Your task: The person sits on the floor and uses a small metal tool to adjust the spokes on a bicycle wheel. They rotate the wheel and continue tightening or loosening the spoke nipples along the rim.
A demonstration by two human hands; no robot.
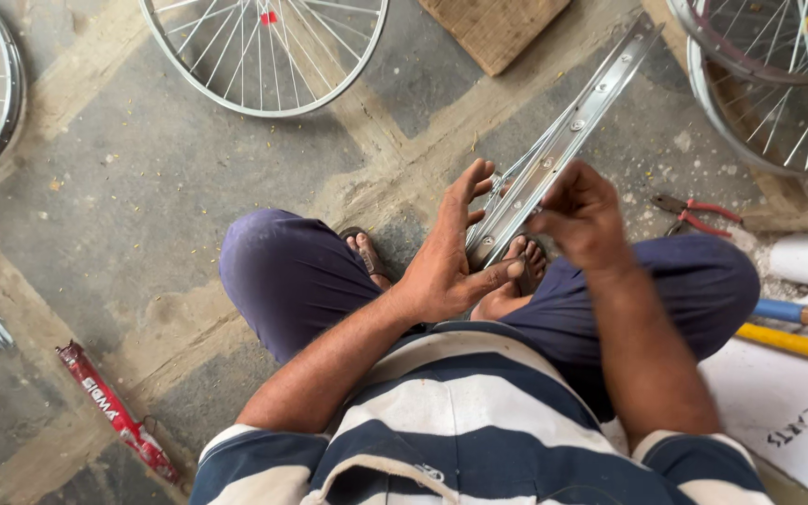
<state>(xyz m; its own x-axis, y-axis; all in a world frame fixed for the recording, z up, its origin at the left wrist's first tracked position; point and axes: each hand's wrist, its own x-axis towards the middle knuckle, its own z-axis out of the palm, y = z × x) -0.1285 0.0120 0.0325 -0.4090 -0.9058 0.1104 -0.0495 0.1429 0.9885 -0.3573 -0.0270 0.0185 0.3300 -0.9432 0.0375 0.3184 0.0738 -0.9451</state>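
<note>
While the person sits cross-legged on the grey stone floor (142, 178), a bare silver bicycle wheel rim (554, 150) stands on edge between the feet, so it stays braced for both hands. On the left lies a flattened red wrapper (114, 411), well apart. The left hand (446, 257) spreads open, palm and thumb steadying the rim's near end. The right hand (582, 215) curls its grip together on the rim's inner side (what it pinches is hidden). Red-handled pliers (694, 213) lie near, just right.
</note>
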